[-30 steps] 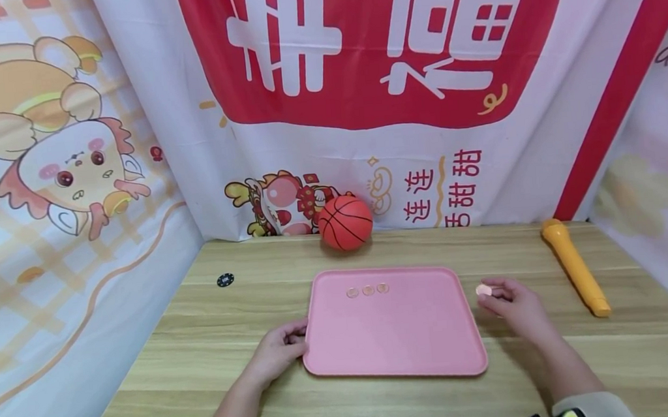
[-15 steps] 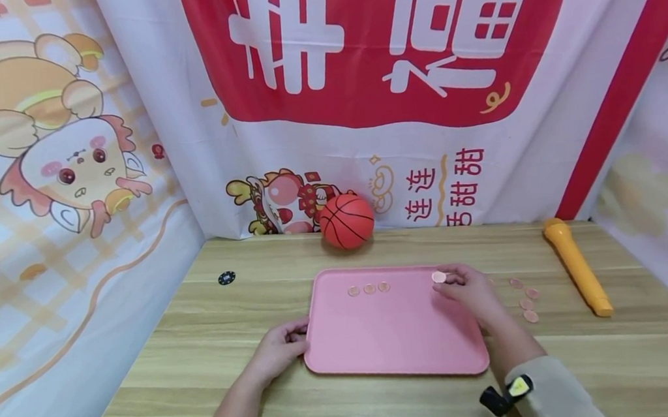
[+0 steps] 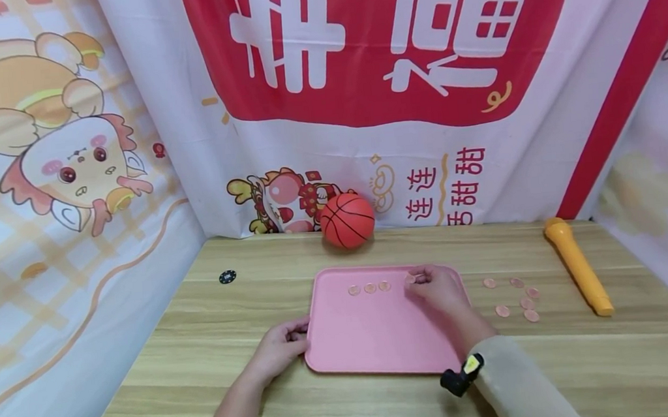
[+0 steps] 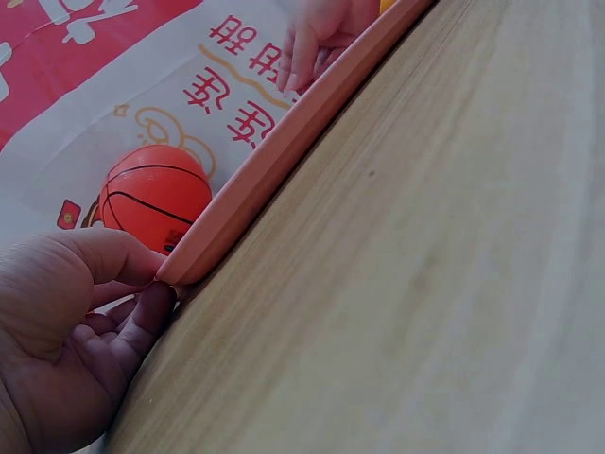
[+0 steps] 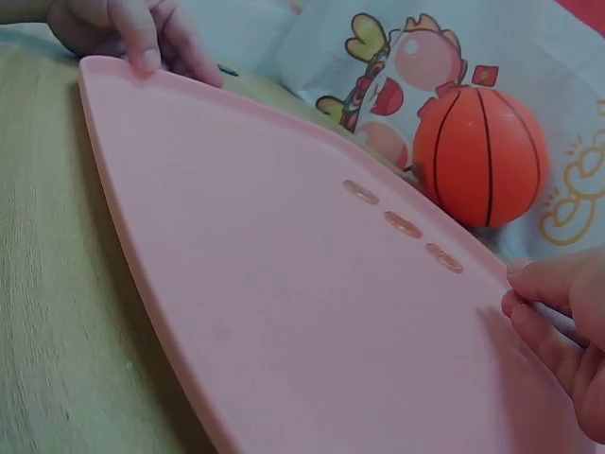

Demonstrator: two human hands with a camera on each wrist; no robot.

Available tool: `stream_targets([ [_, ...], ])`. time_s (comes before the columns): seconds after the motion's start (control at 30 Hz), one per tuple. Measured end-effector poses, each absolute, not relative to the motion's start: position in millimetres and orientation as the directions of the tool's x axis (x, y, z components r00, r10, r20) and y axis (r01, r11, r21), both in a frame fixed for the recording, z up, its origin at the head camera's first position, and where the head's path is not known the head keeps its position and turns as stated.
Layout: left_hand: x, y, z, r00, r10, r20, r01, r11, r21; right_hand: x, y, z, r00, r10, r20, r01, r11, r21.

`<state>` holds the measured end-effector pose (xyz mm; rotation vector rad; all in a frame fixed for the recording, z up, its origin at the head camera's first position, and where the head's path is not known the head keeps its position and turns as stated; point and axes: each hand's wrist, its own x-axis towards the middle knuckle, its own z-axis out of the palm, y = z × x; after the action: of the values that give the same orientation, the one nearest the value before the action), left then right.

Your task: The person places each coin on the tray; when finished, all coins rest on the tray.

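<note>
A pink rectangular tray (image 3: 367, 337) lies on the wooden table. My left hand (image 3: 279, 350) grips its left rim, thumb and fingers pinching the edge in the left wrist view. Over the tray's far right part, my right hand (image 3: 442, 290) pinches a small copper-coloured coin (image 3: 410, 279) between thumb and fingertips; the fingers mostly hide it in the right wrist view. A row of 3 similar coins (image 5: 403, 224) lies flat near the tray's far rim, left of my right hand. Several more loose coins (image 3: 526, 303) rest on the table right of the tray.
A small red basketball (image 3: 347, 220) sits behind the tray against the printed curtain (image 3: 397, 112). An orange toy microphone (image 3: 578, 269) lies at the right. At the far left is a black poker chip (image 3: 227, 277).
My right hand has carried the coin leftward from beside the tray to above its far right part, uncovering loose coins on the table. My left hand stays at the rim.
</note>
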<state>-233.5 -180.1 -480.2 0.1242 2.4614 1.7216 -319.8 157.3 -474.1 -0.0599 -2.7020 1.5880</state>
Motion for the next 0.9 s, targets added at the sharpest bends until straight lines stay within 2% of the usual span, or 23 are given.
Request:
stream_targets([
  [0.27,-235,-180,-482,-0.987,0.145,-0.066,-0.013,0.342,0.940,-328,145,-485,-1.000,0.005,0.024,-0.017,0.552,-0.834],
  [0.53,-235,-180,-483,-0.986,0.160,-0.053,0.004,0.337,0.941,-326,138,-481,-1.000,0.014,-0.015,0.021,0.645,-0.764],
  [0.9,-235,-180,-483,-0.986,0.161,-0.051,0.007,0.342,0.940,-325,136,-478,-0.999,0.015,-0.038,0.038,0.671,-0.740],
])
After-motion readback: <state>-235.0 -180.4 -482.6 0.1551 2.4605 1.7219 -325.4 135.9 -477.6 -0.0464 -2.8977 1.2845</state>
